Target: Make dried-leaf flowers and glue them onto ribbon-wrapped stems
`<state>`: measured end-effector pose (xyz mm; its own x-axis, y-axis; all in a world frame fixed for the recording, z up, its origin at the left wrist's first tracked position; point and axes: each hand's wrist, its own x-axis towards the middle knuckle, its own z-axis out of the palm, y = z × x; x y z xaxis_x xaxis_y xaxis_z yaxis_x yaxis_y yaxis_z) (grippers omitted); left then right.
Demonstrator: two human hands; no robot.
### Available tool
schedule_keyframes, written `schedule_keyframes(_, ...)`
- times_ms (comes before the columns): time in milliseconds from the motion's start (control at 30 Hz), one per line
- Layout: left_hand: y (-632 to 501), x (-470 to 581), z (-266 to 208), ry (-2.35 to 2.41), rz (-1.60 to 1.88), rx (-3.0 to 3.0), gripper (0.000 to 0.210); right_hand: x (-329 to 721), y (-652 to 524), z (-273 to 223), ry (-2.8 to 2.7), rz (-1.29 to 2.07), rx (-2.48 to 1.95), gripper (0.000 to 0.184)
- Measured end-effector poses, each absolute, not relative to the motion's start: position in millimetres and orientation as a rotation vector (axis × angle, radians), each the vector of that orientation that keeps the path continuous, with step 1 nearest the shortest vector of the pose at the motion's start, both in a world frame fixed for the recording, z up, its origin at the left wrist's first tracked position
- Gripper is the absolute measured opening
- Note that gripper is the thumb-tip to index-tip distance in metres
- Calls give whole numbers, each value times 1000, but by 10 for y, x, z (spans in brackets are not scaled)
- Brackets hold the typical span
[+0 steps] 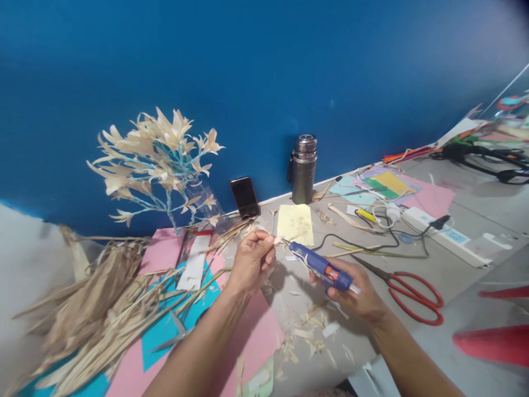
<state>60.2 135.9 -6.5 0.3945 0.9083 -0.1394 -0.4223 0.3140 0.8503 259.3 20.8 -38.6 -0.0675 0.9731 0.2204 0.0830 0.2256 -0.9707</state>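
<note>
My right hand (359, 288) is wrapped round a blue hot glue gun (316, 263), whose nozzle points left and up. Close to that nozzle, my left hand (253, 260) pinches a small pale petal-like piece (278, 240); whether the nozzle touches it I cannot tell. Just behind the fingers lies a stained yellow paper (295, 223). To the left, cream husk flowers (159, 160) on blue stems stand in a clear vase (201, 198). Dried corn husks (93, 298) are heaped at the left.
Red-handled scissors (417, 298) lie right of my right hand. Behind are a thermos (303, 171), a phone (244, 197) against the wall and a white power strip (448, 237) with cords. Pink paper (258, 331), a pair of metal scissors (177, 333) and husk scraps (312, 336) lie nearer.
</note>
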Motion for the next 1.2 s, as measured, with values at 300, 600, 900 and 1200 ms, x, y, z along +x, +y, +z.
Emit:
schedule_keyframes(300, 1368, 577, -82, 697, 988, 830, 42, 2586, 208, -348, -1430, 939, -1056, 49)
schedule_keyframes(600, 1358, 532, -73, 690, 986, 827, 43, 2587, 250, -435, -1393, 972, -1097, 48)
schedule_keyframes(900, 1347, 524, -101, 691, 983, 803, 43, 2535, 247, -323, -1465, 962, -1083, 48)
schedule_keyframes(1200, 1351, 516, -78, 695, 988, 804, 43, 2539, 255, -328, -1528, 944, -1085, 43)
